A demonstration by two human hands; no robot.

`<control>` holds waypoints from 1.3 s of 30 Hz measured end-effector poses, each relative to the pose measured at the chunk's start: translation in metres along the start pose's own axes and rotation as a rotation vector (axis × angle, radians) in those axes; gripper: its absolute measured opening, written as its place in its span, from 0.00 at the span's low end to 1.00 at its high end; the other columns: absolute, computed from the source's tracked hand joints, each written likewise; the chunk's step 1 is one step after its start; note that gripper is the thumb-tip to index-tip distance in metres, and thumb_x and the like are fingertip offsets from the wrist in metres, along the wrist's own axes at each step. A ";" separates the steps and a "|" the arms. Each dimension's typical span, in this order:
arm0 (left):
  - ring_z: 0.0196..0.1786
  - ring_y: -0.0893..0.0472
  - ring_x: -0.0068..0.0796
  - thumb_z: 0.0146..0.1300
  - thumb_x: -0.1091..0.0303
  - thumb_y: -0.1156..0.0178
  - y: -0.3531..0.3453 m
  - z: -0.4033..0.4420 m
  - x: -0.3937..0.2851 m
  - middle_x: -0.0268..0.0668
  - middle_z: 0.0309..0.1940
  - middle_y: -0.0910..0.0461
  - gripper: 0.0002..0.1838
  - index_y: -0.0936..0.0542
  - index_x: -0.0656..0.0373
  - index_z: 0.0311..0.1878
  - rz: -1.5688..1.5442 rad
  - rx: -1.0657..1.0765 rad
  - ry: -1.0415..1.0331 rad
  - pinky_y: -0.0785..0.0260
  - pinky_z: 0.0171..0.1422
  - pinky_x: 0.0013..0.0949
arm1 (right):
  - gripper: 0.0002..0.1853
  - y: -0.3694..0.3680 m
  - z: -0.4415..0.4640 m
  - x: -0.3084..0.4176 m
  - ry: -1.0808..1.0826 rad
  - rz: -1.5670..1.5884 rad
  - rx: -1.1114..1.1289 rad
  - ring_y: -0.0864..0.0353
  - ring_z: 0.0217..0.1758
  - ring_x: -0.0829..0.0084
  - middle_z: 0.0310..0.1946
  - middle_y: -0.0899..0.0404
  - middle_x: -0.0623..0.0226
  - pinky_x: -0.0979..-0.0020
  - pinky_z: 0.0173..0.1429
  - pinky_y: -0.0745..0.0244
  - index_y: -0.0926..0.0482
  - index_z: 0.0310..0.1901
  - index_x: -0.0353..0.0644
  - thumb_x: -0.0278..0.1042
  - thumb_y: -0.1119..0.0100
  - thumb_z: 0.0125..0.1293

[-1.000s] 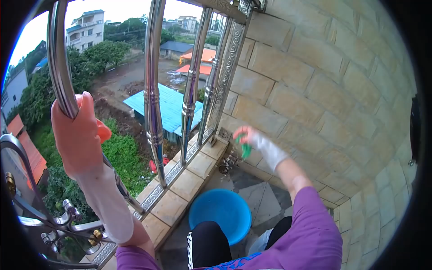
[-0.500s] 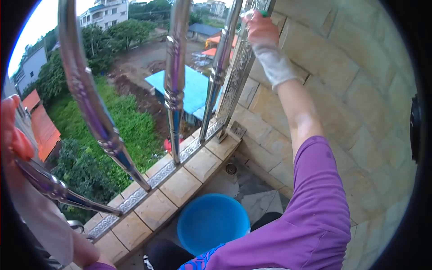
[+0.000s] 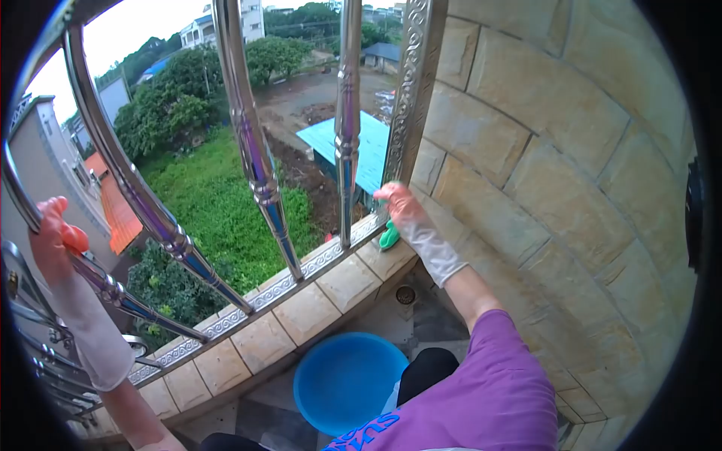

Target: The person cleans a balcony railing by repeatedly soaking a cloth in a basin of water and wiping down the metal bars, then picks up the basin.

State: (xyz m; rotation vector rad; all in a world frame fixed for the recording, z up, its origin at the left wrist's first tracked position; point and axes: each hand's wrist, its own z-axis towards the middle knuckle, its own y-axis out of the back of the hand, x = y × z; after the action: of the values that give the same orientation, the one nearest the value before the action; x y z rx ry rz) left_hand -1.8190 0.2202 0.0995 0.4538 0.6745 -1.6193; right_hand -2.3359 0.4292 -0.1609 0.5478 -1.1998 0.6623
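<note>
My left hand [image 3: 54, 239], in a glove with a pink-orange hand part and a pale cuff, is wrapped round a shiny metal baluster [image 3: 113, 289] at the far left. My right hand [image 3: 402, 207], gloved the same way, is low at the foot of the patterned metal end post [image 3: 410, 98], beside the stone wall. A green cloth [image 3: 389, 237] shows under its fingers, against the post's foot and the tiled ledge; the fingers partly hide how it is held. Between my hands, more balusters rise from the engraved bottom rail [image 3: 267, 299].
Below me a blue basin [image 3: 350, 383] stands on the floor, near a round drain [image 3: 406, 294]. The tiled ledge [image 3: 272, 344] runs under the railing. A stone-block wall [image 3: 526, 173] borders the right. Outside lie grass [image 3: 203, 195] and a blue roof [image 3: 353, 150].
My right hand has come down from high on the end post to its foot, the green cloth along with it. My left hand stays on the baluster; the view has shifted.
</note>
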 end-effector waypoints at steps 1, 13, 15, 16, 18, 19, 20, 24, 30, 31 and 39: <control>0.14 0.32 0.21 0.64 0.61 0.43 -0.007 -0.003 -0.007 0.29 0.12 0.34 0.12 0.25 0.61 0.39 0.017 -0.046 0.005 0.44 0.19 0.25 | 0.10 0.001 0.003 0.034 0.291 0.221 0.022 0.22 0.50 0.73 0.40 0.21 0.69 0.70 0.53 0.27 0.22 0.40 0.45 0.24 0.38 0.56; 0.13 0.34 0.22 0.63 0.59 0.44 0.015 0.017 0.013 0.28 0.12 0.37 0.15 0.25 0.62 0.40 0.095 -0.043 0.148 0.42 0.20 0.25 | 0.16 0.041 0.223 0.368 1.120 -0.700 -1.167 0.24 0.47 0.47 0.42 0.23 0.47 0.55 0.52 0.28 0.24 0.49 0.38 0.39 0.54 0.68; 0.15 0.33 0.21 0.63 0.58 0.44 0.012 0.015 0.010 0.28 0.13 0.37 0.16 0.25 0.63 0.41 0.132 -0.047 0.140 0.42 0.22 0.24 | 0.18 0.014 0.170 0.329 1.088 -0.712 -1.201 0.23 0.46 0.50 0.47 0.22 0.47 0.57 0.51 0.26 0.24 0.52 0.38 0.40 0.55 0.69; 0.16 0.33 0.20 0.63 0.57 0.44 0.010 0.013 0.007 0.27 0.14 0.38 0.16 0.25 0.63 0.42 0.163 -0.053 0.141 0.42 0.23 0.24 | 0.17 0.000 0.140 0.297 0.949 -0.678 -1.189 0.22 0.46 0.51 0.45 0.21 0.47 0.57 0.51 0.27 0.26 0.54 0.35 0.36 0.54 0.69; 0.19 0.33 0.20 0.62 0.56 0.44 0.006 0.007 0.001 0.27 0.15 0.37 0.17 0.25 0.62 0.43 0.178 -0.056 0.141 0.41 0.26 0.25 | 0.18 -0.019 0.097 0.226 0.767 -0.473 -1.119 0.23 0.42 0.47 0.37 0.22 0.48 0.53 0.47 0.28 0.27 0.56 0.35 0.32 0.50 0.66; 0.20 0.32 0.20 0.61 0.56 0.44 0.003 0.003 -0.003 0.28 0.15 0.37 0.17 0.25 0.62 0.43 0.162 -0.051 0.142 0.41 0.28 0.25 | 0.18 -0.018 0.090 0.167 0.814 -0.535 -1.182 0.23 0.41 0.48 0.35 0.23 0.50 0.51 0.47 0.29 0.27 0.54 0.32 0.33 0.50 0.66; 0.22 0.31 0.20 0.61 0.56 0.44 -0.001 -0.001 -0.008 0.28 0.16 0.36 0.17 0.24 0.61 0.44 0.146 -0.046 0.138 0.40 0.30 0.26 | 0.18 -0.022 0.077 0.113 0.744 -0.481 -1.211 0.22 0.45 0.48 0.39 0.22 0.48 0.52 0.51 0.28 0.27 0.55 0.31 0.34 0.52 0.68; 0.20 0.31 0.21 0.60 0.56 0.43 -0.012 -0.012 -0.015 0.28 0.15 0.37 0.17 0.24 0.61 0.42 0.161 -0.043 0.029 0.40 0.29 0.26 | 0.22 -0.046 0.022 -0.110 0.394 -0.488 -1.350 0.21 0.49 0.48 0.48 0.22 0.40 0.56 0.56 0.27 0.28 0.57 0.29 0.40 0.60 0.74; 0.18 0.32 0.22 0.60 0.59 0.42 -0.008 -0.008 -0.016 0.28 0.14 0.37 0.14 0.24 0.61 0.39 0.130 -0.046 0.069 0.40 0.26 0.26 | 0.20 -0.045 0.027 -0.141 -0.068 0.208 -1.368 0.19 0.35 0.56 0.37 0.19 0.47 0.62 0.42 0.24 0.27 0.52 0.28 0.39 0.57 0.72; 0.17 0.32 0.23 0.60 0.59 0.42 -0.007 -0.006 -0.015 0.29 0.13 0.37 0.14 0.25 0.61 0.38 0.117 -0.051 0.083 0.40 0.25 0.26 | 0.18 -0.044 0.032 -0.131 -0.103 0.307 -1.389 0.20 0.31 0.59 0.33 0.19 0.49 0.63 0.37 0.24 0.26 0.48 0.29 0.38 0.58 0.72; 0.14 0.31 0.25 0.59 0.58 0.41 0.014 0.025 0.013 0.31 0.13 0.34 0.15 0.23 0.63 0.35 0.146 -0.033 0.159 0.40 0.22 0.29 | 0.12 -0.043 0.027 0.006 0.066 0.530 -1.110 0.30 0.12 0.66 0.17 0.27 0.60 0.64 0.13 0.36 0.30 0.30 0.40 0.38 0.57 0.68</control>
State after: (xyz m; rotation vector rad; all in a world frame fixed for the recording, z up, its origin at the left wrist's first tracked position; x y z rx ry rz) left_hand -1.8053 0.1931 0.1076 0.5986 0.7680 -1.4426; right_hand -2.3218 0.3816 -0.1494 -0.7348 -1.4459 0.3450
